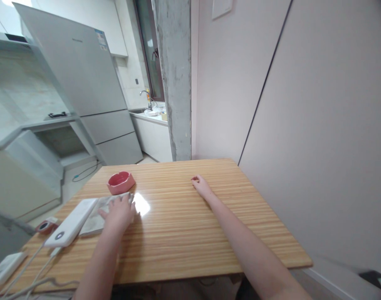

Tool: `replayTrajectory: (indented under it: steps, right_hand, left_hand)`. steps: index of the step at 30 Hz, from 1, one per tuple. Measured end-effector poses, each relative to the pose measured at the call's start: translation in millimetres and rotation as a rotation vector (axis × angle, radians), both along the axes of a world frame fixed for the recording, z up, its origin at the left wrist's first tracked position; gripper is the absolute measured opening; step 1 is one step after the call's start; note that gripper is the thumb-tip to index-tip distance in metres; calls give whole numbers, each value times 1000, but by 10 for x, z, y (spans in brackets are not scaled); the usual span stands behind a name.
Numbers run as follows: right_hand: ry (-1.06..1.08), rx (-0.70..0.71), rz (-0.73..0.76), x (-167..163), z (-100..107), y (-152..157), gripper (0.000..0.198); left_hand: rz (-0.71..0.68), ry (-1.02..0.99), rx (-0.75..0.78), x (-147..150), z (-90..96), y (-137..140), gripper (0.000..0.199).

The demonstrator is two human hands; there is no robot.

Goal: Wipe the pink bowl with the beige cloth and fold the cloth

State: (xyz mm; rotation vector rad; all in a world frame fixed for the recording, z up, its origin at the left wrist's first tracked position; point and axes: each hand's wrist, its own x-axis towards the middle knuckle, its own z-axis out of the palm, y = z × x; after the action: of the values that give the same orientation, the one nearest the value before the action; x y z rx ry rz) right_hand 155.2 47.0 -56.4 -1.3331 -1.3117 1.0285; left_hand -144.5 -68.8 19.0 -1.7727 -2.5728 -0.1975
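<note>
My left hand (119,210) lies palm down on a folded grey cloth (95,216) at the left of the wooden table, its fingers spread over the far right part. The palm covers some of the cloth. Just beyond that cloth stands a red, many-sided ashtray (121,183). To its left, a white power bank (72,223) with a round dial and a plugged-in cable lies beside the cloth. My right hand (201,186) rests on the tabletop right of the middle, fingers loosely curled in, and nothing shows in them.
The striped wooden table (178,241) meets a pale wall (297,125) on the right. A small red device (46,226), a white power strip (6,268) and several cables (37,266) occupy the left edge. Behind are a concrete pillar (176,83), a fridge (74,62) and a sink counter.
</note>
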Motion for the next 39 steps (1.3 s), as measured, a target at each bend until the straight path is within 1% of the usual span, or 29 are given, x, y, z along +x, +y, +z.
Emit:
replayTrajectory:
  steps: [2, 3, 5, 6, 7, 9, 10, 11, 13, 15, 17, 19, 23, 28, 35, 39]
  right_hand:
    - [36, 6, -12, -32, -16, 17, 9]
    - [50, 8, -15, -51, -19, 22, 13]
    - [105, 19, -7, -92, -15, 24, 21]
    - [151, 28, 8, -111, -11, 19, 25]
    - [206, 40, 31, -129, -6, 10, 29]
    - [280, 66, 99, -156, 4, -24, 35]
    - [268, 84, 135, -166, 8, -48, 36]
    - [212, 112, 168, -174, 13, -78, 35]
    - [28, 195, 225, -185, 26, -143, 32]
    - [-145, 283, 265, -192, 47, -206, 28]
    - [-246, 327, 289, -197, 74, -249, 26]
    - [-293, 335, 292, -201, 101, -269, 25]
    - [-322, 330, 292, -203, 137, -273, 26]
    - [-299, 312, 295, -200, 153, -275, 24]
    - [-259, 321, 283, -202, 131, -274, 24]
    - [-268, 330, 292, -204, 112, -266, 25]
  left_hand:
    - [-190, -21, 100, 292, 118, 87, 45]
    - [-299, -68, 128, 469, 163, 152, 43]
    - [-454, -225, 138, 847, 197, 322, 34]
    - [-505, -320, 107, 1033, 177, 422, 30]
    - [-558, -400, 83, 1205, 130, 523, 28]
    - [-631, -521, 62, 1482, -32, 708, 27]
    - [-635, -569, 84, 1579, -135, 781, 27]
    - [-650, -604, 123, 1646, -242, 837, 27]
    - [-686, -625, 149, 1698, -433, 902, 26]
    - [-729, -610, 117, 1677, -561, 923, 25]
    - [-771, -606, 86, 1632, -617, 926, 22]
    - [-795, -620, 97, 1601, -627, 927, 21]
    - [-794, -616, 113, 1595, -619, 932, 23]
    - [-789, -595, 106, 1601, -632, 935, 24]
    - [-790, -585, 93, 1598, -603, 928, 24]
    - [-787, -591, 101, 1600, -624, 933, 24]
